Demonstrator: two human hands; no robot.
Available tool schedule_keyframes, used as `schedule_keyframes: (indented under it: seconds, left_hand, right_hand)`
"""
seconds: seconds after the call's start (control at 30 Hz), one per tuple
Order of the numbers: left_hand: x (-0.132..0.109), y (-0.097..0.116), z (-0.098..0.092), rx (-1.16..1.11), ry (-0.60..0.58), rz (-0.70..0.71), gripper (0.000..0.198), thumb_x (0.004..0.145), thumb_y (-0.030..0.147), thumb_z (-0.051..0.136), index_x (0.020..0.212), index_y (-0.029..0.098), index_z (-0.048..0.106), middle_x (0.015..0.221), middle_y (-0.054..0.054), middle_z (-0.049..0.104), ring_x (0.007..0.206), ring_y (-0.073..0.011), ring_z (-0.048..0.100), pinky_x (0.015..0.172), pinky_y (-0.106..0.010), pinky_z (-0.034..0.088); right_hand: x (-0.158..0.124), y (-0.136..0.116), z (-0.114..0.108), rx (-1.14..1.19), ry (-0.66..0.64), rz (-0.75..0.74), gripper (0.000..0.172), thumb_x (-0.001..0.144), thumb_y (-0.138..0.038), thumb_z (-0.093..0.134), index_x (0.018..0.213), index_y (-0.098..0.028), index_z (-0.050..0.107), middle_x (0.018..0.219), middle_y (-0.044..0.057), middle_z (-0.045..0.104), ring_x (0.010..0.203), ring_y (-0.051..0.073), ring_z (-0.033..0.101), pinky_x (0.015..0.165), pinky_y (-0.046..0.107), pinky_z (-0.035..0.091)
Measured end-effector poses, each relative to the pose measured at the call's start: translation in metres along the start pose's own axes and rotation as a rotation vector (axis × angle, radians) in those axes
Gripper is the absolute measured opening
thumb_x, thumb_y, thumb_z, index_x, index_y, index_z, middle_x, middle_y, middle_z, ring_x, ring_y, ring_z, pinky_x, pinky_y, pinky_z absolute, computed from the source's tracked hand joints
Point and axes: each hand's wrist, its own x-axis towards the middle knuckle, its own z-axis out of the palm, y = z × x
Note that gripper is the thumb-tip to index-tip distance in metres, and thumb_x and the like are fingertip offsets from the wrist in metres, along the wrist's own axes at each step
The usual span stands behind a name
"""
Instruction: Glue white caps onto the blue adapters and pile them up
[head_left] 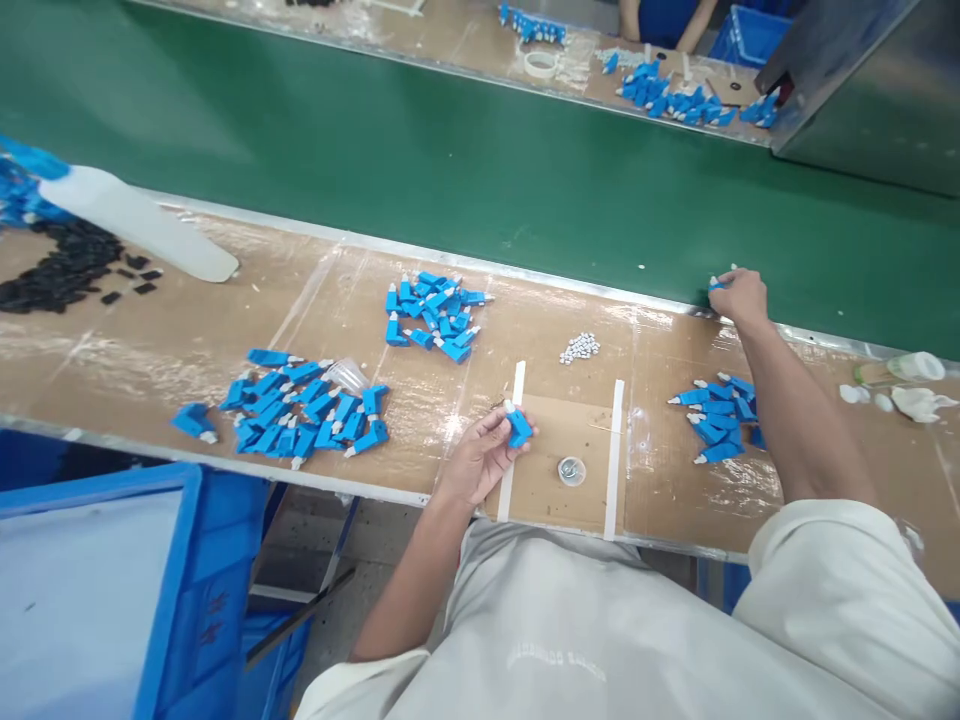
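Observation:
Between the thumb and fingers of my left hand (478, 458) is an L-shaped blue plastic part (519, 428) with a white tip, held just above the cardboard work area. Out at the near edge of the green conveyor belt (525, 180), my right hand (744, 296) grips another blue part (718, 285), mostly covered by the fingers. A small round clear cup (571, 471) with metal bits inside stands right of my left hand. Beyond it lies a little heap of small white pieces (580, 348). Near my right forearm is a pile of blue parts (716, 418).
More blue parts lie in two piles (435, 312) (300, 408) to the left. A white bottle (142, 220) and black pieces (60, 265) are at far left, above a blue crate (202, 590). A clear container (900, 369) lies at right. Across the belt, a person (666, 22) sits near a metal housing (877, 100).

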Motion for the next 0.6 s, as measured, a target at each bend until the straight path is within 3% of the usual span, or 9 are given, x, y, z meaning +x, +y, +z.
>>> schedule_keyframes:
  seconds: [0.13, 0.23, 0.33, 0.4, 0.47, 0.6]
  left_hand:
    - [-0.002, 0.000, -0.001, 0.027, 0.006, -0.020, 0.032, 0.073, 0.023, 0.090, 0.098, 0.013, 0.073, 0.091, -0.007, 0.075, 0.079, -0.0136, 0.072, 0.065, -0.018, 0.062]
    - [-0.002, 0.001, -0.001, 0.039, 0.004, -0.032, 0.032, 0.073, 0.022, 0.090, 0.099, 0.013, 0.073, 0.094, -0.008, 0.075, 0.083, -0.0142, 0.073, 0.066, -0.017, 0.062]
    - [-0.003, 0.001, -0.001, 0.038, -0.006, -0.040, 0.034, 0.071, 0.023, 0.092, 0.098, 0.014, 0.074, 0.093, -0.006, 0.075, 0.083, -0.0139, 0.074, 0.066, -0.016, 0.062]
    - [-0.003, 0.001, -0.001, 0.032, -0.003, -0.040, 0.033, 0.071, 0.022, 0.092, 0.098, 0.014, 0.074, 0.093, -0.006, 0.076, 0.083, -0.0138, 0.074, 0.067, -0.017, 0.062]
    - [-0.003, 0.000, -0.002, 0.023, 0.009, -0.036, 0.034, 0.071, 0.020, 0.091, 0.098, 0.013, 0.073, 0.094, -0.006, 0.075, 0.084, -0.0146, 0.074, 0.067, -0.018, 0.063]
    - [-0.002, 0.000, -0.001, 0.004, 0.019, -0.036, 0.036, 0.069, 0.019, 0.092, 0.098, 0.011, 0.073, 0.093, -0.007, 0.075, 0.084, -0.0155, 0.074, 0.067, -0.019, 0.063]
  right_hand:
    - [-0.023, 0.022, -0.018, 0.036, -0.086, 0.106, 0.038, 0.089, -0.015, 0.063, 0.123, -0.001, 0.071, 0.105, 0.017, 0.075, 0.081, 0.016, 0.062, 0.075, 0.030, 0.044]
    - [-0.055, 0.042, -0.031, 0.089, -0.273, 0.072, 0.029, 0.077, -0.014, 0.075, 0.105, -0.015, 0.080, 0.087, 0.006, 0.078, 0.073, 0.017, 0.064, 0.072, 0.030, 0.049]
    - [-0.084, 0.059, -0.044, 0.165, -0.497, 0.004, 0.020, 0.070, -0.015, 0.079, 0.089, -0.021, 0.082, 0.083, 0.004, 0.079, 0.071, 0.021, 0.067, 0.070, 0.034, 0.055]
    - [-0.097, 0.067, -0.054, 0.197, -0.572, -0.023, 0.018, 0.070, -0.017, 0.079, 0.086, -0.023, 0.083, 0.088, 0.005, 0.081, 0.074, 0.023, 0.070, 0.073, 0.039, 0.058]
    - [-0.105, 0.066, -0.063, 0.218, -0.571, -0.037, 0.018, 0.074, -0.022, 0.077, 0.091, -0.024, 0.083, 0.097, 0.008, 0.081, 0.082, 0.027, 0.073, 0.079, 0.044, 0.060]
    - [-0.122, 0.029, -0.067, 0.287, -0.335, -0.040, 0.030, 0.083, -0.038, 0.068, 0.105, -0.023, 0.081, 0.117, 0.012, 0.077, 0.100, 0.032, 0.072, 0.089, 0.049, 0.058]
